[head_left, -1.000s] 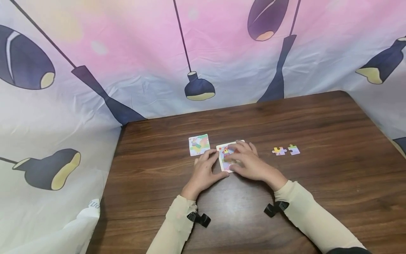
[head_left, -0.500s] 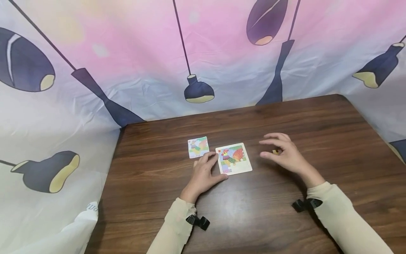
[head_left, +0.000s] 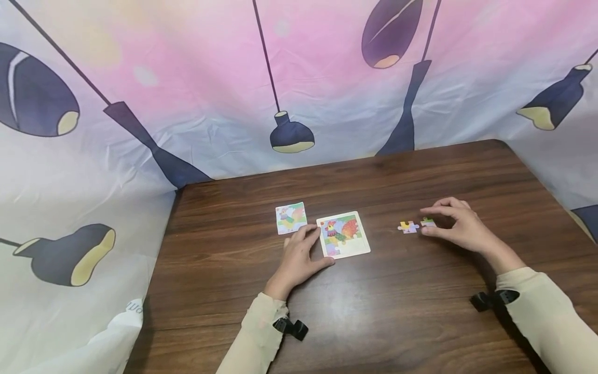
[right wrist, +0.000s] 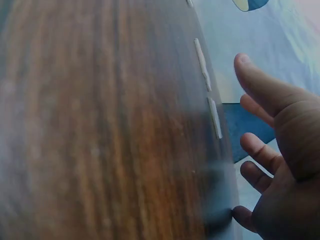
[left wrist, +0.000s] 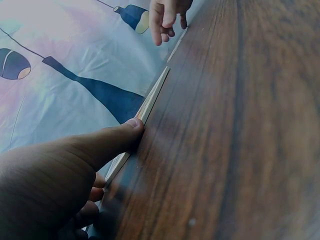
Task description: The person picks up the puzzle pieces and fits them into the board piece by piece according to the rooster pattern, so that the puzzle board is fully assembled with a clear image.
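A square jigsaw tray (head_left: 353, 248) with a rooster picture lies flat on the table, its lower right part bare of pieces. My left hand (head_left: 299, 259) holds it at the left side, thumb at the near left corner and fingers by the far left one. In the left wrist view the thumb presses the tray's edge (left wrist: 155, 97). Two loose jigsaw pieces lie to the right: a yellow-and-lilac one (head_left: 408, 227) and a green-and-lilac one (head_left: 427, 222). Around the second, partly hiding it, my right hand (head_left: 460, 226) hovers with thumb and fingers apart, touching nothing in the right wrist view.
A small square card (head_left: 290, 218) with the same rooster picture lies just left of the tray. The brown wooden table (head_left: 397, 311) meets a curtain printed with lamps (head_left: 210, 130) at its back and left edges.
My right hand has lifted off the tray and moved right to the loose pieces, uncovering the rooster picture. The left hand has stayed at the tray's left side.
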`<action>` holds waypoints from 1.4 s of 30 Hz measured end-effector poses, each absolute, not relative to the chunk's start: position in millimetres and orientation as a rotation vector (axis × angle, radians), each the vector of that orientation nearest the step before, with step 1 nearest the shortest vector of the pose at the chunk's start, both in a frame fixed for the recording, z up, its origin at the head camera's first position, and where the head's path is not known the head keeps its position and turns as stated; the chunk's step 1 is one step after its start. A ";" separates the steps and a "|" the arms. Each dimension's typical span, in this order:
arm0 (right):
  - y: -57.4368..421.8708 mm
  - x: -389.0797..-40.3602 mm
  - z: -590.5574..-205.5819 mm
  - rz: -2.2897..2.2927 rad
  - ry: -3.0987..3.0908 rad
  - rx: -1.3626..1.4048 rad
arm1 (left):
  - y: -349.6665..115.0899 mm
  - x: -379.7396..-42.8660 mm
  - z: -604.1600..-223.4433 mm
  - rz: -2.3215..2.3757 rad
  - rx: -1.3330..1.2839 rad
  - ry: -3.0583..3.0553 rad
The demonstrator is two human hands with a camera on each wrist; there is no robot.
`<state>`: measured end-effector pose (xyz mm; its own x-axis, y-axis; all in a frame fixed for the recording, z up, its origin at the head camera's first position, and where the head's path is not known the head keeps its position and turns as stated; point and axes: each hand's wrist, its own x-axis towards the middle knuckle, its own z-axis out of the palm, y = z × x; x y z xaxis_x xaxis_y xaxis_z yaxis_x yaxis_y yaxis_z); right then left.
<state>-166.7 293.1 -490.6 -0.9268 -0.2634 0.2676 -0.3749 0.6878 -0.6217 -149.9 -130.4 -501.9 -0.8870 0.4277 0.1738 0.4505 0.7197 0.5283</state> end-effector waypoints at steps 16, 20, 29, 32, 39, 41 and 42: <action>276.2 -174.3 -495.8 0.933 -2.789 0.619 | -134.1 -146.8 -498.4 -0.919 -0.704 -2.896; 273.1 -173.0 -495.0 0.933 -2.770 0.624 | -133.7 -147.2 -497.2 -0.908 -0.716 -2.891; 264.5 -169.2 -489.6 0.676 -2.778 0.690 | -132.2 -149.6 -499.0 -0.918 -0.745 -2.875; 261.2 -167.2 -485.3 0.606 -2.797 0.714 | -131.6 -150.2 -499.0 -0.927 -0.744 -2.872; 262.5 -167.6 -489.7 0.704 -2.848 0.681 | -131.1 -149.6 -500.0 -0.897 -0.754 -2.877; 262.7 -168.1 -490.9 0.726 -2.836 0.680 | -131.0 -149.3 -500.2 -0.902 -0.751 -2.876; 262.5 -168.4 -491.1 0.737 -2.827 0.683 | -130.9 -149.2 -500.3 -0.906 -0.750 -2.876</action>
